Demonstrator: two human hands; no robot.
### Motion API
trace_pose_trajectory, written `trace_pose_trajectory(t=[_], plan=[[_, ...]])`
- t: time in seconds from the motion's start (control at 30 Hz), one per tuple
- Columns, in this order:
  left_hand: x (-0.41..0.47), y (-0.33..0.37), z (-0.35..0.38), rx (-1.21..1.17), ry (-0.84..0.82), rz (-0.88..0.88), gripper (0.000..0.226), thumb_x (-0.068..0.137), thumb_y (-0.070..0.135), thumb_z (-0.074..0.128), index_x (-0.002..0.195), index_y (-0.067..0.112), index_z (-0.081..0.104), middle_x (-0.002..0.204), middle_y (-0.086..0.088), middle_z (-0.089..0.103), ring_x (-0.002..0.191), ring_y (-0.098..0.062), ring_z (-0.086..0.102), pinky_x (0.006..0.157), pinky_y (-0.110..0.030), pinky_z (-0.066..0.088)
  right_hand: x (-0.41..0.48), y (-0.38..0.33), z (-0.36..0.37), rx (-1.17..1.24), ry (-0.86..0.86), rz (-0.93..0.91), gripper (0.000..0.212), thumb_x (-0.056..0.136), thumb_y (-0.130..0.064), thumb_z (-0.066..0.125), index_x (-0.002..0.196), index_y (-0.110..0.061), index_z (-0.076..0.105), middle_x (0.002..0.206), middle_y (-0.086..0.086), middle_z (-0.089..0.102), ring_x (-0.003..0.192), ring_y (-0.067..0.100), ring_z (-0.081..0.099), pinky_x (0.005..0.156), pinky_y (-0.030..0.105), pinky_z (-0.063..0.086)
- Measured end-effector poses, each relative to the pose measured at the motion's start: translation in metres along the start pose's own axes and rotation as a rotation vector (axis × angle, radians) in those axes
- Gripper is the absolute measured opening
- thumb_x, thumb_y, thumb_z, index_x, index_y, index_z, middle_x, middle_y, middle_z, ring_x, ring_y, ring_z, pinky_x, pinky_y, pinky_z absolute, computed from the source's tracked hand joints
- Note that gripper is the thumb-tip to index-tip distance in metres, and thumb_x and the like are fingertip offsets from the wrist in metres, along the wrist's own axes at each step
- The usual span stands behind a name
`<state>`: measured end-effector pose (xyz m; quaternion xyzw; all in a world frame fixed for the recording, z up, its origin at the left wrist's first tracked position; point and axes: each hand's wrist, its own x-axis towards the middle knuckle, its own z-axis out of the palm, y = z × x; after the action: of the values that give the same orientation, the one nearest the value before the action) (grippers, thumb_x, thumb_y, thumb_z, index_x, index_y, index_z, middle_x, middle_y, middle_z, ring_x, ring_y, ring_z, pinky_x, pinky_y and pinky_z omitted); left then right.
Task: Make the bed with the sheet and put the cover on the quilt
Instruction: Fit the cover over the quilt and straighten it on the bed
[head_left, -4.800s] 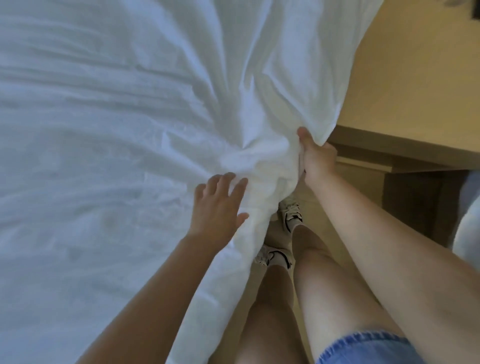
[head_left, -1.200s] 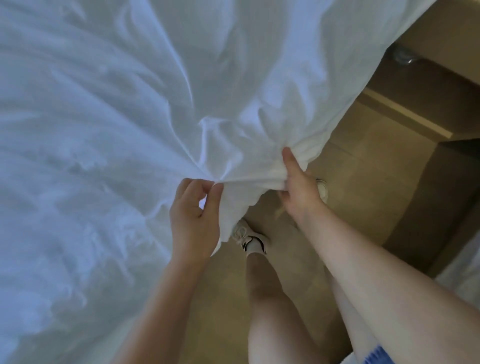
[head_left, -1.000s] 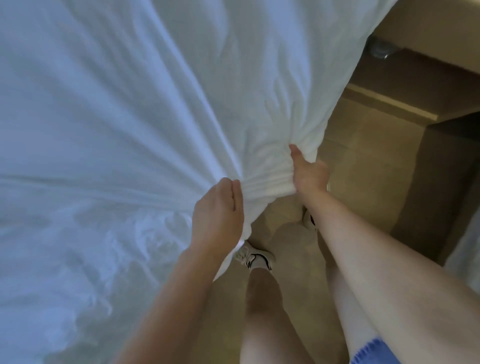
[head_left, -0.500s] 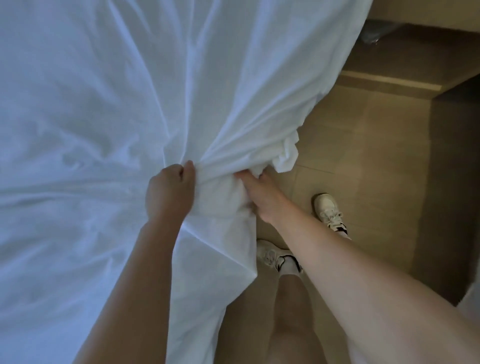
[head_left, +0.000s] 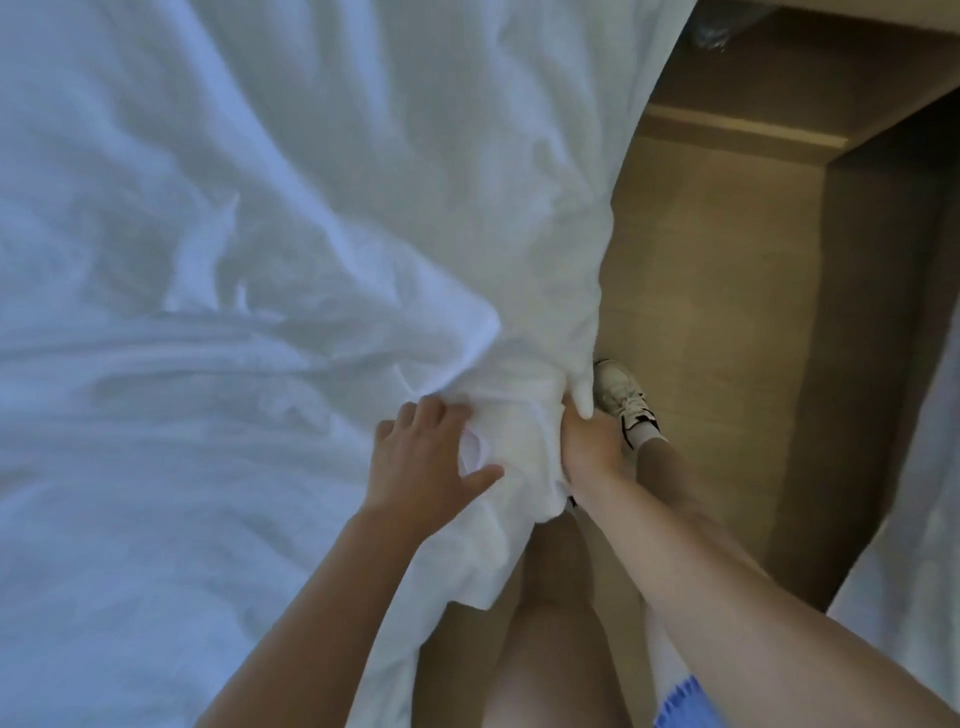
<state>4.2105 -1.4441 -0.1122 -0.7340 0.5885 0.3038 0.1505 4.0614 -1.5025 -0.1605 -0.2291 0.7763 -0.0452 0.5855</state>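
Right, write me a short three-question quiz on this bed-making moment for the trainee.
1. True or false: the right hand grips the bunched white fabric.
2. Which is nearest the shoe? A left hand; B right hand; C both equally.
3. Fill in: between the two hands lies the ___.
Key: 1 true; 2 B; 3 bunched white fabric.
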Motion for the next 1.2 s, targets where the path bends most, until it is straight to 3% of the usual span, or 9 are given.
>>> trace_pose_trajectory(t=[0.1,0.23,0.37,0.53,0.63,0.73,0.97,1.1,1.2], plan=[[-0.007,-0.012,0.014,-0.030,0.125,0.090,0.024,0.086,0.031,0.047,0.087,0.018,0.068,0.087,0.002,0.061,0.080,-0.025,0.062,0.070,-0.036,0.045,-0.018,0.026,-0.005,-0.091,-0.033,-0.154,0.034,0.095,-0.030,0.050,0.072,-0.008,0.060,0.063,0.003,0.057,0.060,0.015,0.053,0.052,0.022,0.038],[-0.028,-0.007,0.004,-0.346,0.273,0.070,0.023,0.092,0.017,0.041,0.071,0.015,0.049,0.061,0.005,0.049,0.050,-0.010,0.045,0.058,-0.020,0.039,-0.012,0.039,0.002,-0.156,-0.009,-0.143,0.042,0.095,-0.038,0.049,0.071,-0.006,0.061,0.066,0.006,0.059,0.069,0.022,0.057,0.062,0.031,0.040],[-0.064,-0.020,-0.008,-0.637,0.137,-0.187,0.028,0.099,0.018,0.035,0.072,0.024,0.031,0.051,0.002,0.042,0.043,-0.012,0.040,0.042,-0.021,0.027,-0.005,0.026,0.009,0.016,0.009,-0.110,0.025,0.095,-0.031,0.052,0.086,-0.010,0.062,0.079,0.004,0.061,0.077,0.020,0.057,0.062,0.028,0.039],[-0.097,-0.098,0.006,-0.222,-0.025,-0.423,0.021,0.099,0.021,0.036,0.080,0.014,0.030,0.070,-0.027,0.060,0.071,-0.043,0.061,0.059,-0.041,0.040,-0.021,0.036,0.028,0.113,-0.139,-0.003,0.021,0.093,-0.037,0.056,0.090,-0.017,0.059,0.090,-0.001,0.064,0.086,0.018,0.060,0.065,0.023,0.044],[-0.088,-0.091,0.015,-0.116,0.018,-0.333,0.019,0.100,0.026,0.035,0.086,0.012,0.035,0.075,-0.020,0.063,0.074,-0.042,0.061,0.059,-0.037,0.036,-0.040,0.054,0.041,0.189,-0.474,0.093,0.018,0.092,-0.034,0.058,0.109,-0.030,0.053,0.107,-0.011,0.063,0.091,0.004,0.058,0.075,0.016,0.047],[-0.077,-0.072,0.019,-0.156,0.111,-0.240,0.021,0.100,0.025,0.038,0.085,0.010,0.041,0.072,-0.017,0.062,0.070,-0.041,0.060,0.057,-0.034,0.033,-0.046,0.072,0.052,0.199,-0.640,0.103,0.051,0.081,-0.022,0.072,0.126,-0.023,0.048,0.119,-0.005,0.062,0.100,0.007,0.061,0.079,0.021,0.051],[-0.083,-0.068,0.023,-0.344,0.271,-0.423,0.024,0.099,0.027,0.036,0.083,0.011,0.040,0.065,-0.003,0.047,0.065,-0.030,0.046,0.059,-0.033,0.029,-0.062,0.035,0.060,0.024,-0.426,-0.532,0.005,0.088,-0.013,0.064,0.092,-0.016,0.064,0.084,-0.012,0.063,0.086,0.008,0.062,0.073,0.017,0.049],[-0.078,-0.050,0.026,-0.277,0.263,-0.250,0.026,0.098,0.031,0.043,0.086,0.009,0.052,0.074,-0.012,0.060,0.071,-0.036,0.058,0.061,-0.033,0.034,-0.033,0.078,0.025,0.077,-0.036,-0.215,0.004,0.081,-0.016,0.067,0.084,-0.018,0.068,0.082,-0.002,0.068,0.090,0.025,0.066,0.070,0.025,0.049],[-0.087,-0.050,0.050,-0.144,0.258,0.007,0.043,0.085,0.050,0.048,0.083,0.009,0.061,0.074,-0.008,0.062,0.066,-0.031,0.062,0.059,-0.032,0.042,-0.002,0.083,0.022,0.009,-0.066,0.073,0.011,0.074,-0.028,0.065,0.072,-0.018,0.063,0.078,0.004,0.067,0.084,0.028,0.066,0.076,0.031,0.051]])
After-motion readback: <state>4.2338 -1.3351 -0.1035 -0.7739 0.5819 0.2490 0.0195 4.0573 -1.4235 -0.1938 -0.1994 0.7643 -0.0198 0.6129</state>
